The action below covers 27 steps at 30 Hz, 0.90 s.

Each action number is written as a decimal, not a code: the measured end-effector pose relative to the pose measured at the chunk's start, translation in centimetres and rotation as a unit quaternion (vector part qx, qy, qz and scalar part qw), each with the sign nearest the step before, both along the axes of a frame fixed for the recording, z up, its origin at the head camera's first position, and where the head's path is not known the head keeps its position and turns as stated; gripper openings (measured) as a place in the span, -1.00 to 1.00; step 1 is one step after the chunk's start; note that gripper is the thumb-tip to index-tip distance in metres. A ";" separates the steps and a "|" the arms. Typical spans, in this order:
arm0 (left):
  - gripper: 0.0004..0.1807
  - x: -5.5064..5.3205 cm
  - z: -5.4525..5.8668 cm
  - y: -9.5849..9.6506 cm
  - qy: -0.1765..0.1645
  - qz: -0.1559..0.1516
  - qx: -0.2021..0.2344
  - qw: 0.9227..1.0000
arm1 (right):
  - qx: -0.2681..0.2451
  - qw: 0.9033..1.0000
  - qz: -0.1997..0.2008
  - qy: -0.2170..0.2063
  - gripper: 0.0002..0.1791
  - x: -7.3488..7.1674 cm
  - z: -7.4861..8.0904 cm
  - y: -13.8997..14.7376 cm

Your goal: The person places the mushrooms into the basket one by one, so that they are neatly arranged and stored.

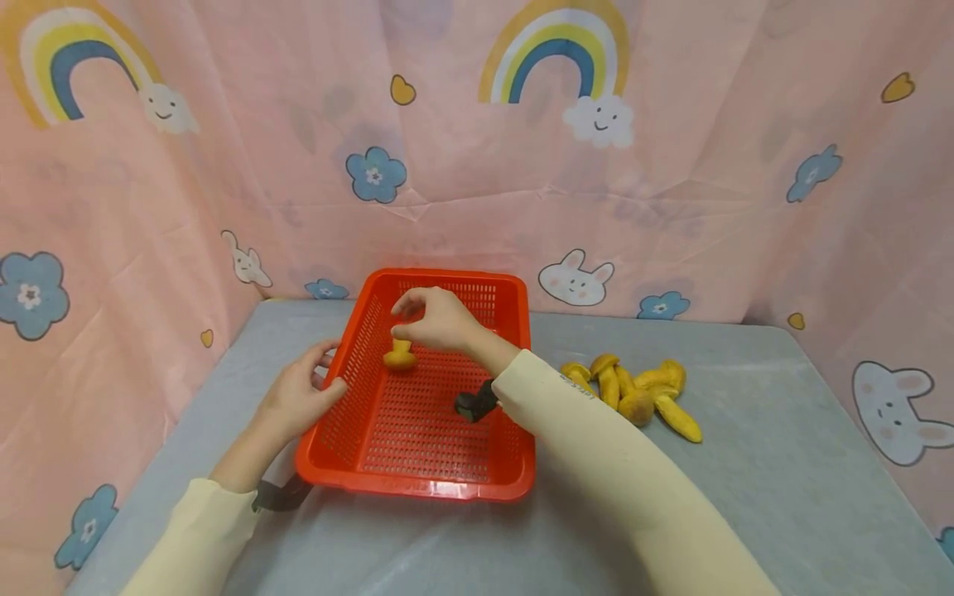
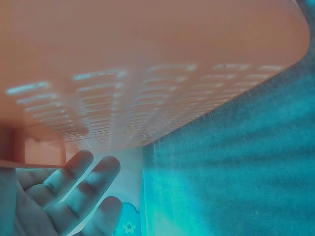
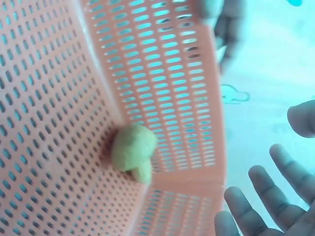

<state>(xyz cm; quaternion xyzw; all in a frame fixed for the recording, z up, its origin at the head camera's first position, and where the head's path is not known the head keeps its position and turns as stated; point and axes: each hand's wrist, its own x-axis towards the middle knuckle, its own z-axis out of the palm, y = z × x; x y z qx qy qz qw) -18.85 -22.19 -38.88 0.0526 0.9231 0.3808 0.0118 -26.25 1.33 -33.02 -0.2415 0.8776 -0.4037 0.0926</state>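
Observation:
A yellow mushroom (image 1: 400, 358) lies inside the red plastic basket (image 1: 417, 488), near its left wall. In the right wrist view the mushroom (image 3: 134, 150) rests against the slotted side. Above the basket's far half hovers my right hand (image 1: 436, 319), its fingers spread and holding nothing; the right wrist view shows those fingers (image 3: 268, 196) apart from the mushroom. My left hand (image 1: 298, 389) is at the basket's left rim, thumb by the edge and relaxed fingers along the outside. From the left wrist, the fingers (image 2: 88, 189) appear nearly straight beneath the rim.
A cluster of several yellow mushrooms (image 1: 633, 393) lies on the grey table (image 1: 768, 439) to the right of the basket. Behind the table hangs a pink printed curtain (image 1: 462, 223). A dark wrist-camera mount (image 1: 477, 403) on the right arm overhangs the basket.

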 end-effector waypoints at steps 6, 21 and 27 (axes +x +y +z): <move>-0.35 0.0 0.0 -0.1 -0.001 0.001 0.001 1.000 | -0.019 1.000 0.008 0.007 -0.73 0.2 1.2 1.5; -0.35 0.1 0.2 0.0 0.000 0.005 -0.006 1.000 | -0.007 0.999 -0.005 0.034 -0.72 0.7 2.6 6.0; -0.35 0.0 0.1 0.0 0.002 0.001 -0.003 1.000 | -0.012 0.998 0.002 0.060 -0.72 0.8 2.5 7.5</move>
